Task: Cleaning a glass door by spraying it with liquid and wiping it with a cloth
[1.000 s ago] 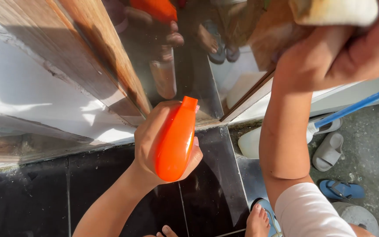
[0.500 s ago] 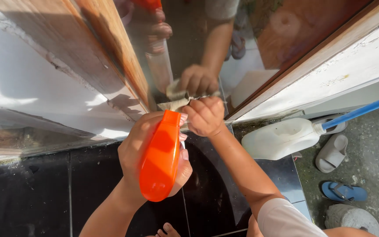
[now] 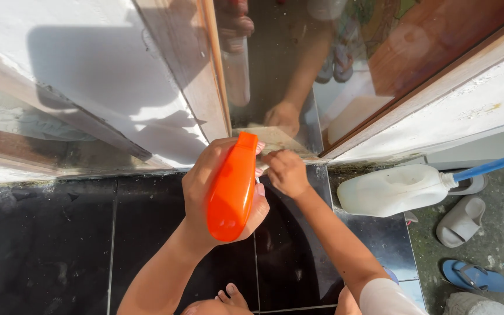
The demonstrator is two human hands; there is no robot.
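My left hand (image 3: 202, 186) grips an orange spray bottle (image 3: 232, 188), its nozzle pointing up toward the bottom of a glass pane (image 3: 275, 64). My right hand (image 3: 286, 171) is closed on a pale cloth (image 3: 269, 141) pressed against the lower edge of that glass, just right of the bottle's nozzle. The glass sits in a brown wooden frame (image 3: 208, 76) and reflects both arms and the bottle. Below lies a black tiled floor (image 3: 48, 245). My bare toes (image 3: 231, 294) show at the bottom edge.
A white plastic jug (image 3: 389, 188) fixed to a blue pole (image 3: 488, 165) lies on the tiles to the right. Grey sandals (image 3: 461, 220) and a blue sandal (image 3: 473, 276) rest on the concrete ground. White painted wall flanks the frame on both sides.
My right hand came down from the top of the glass with the cloth to the pane's bottom edge. The view shifted slightly; my left hand kept the bottle near the same spot.
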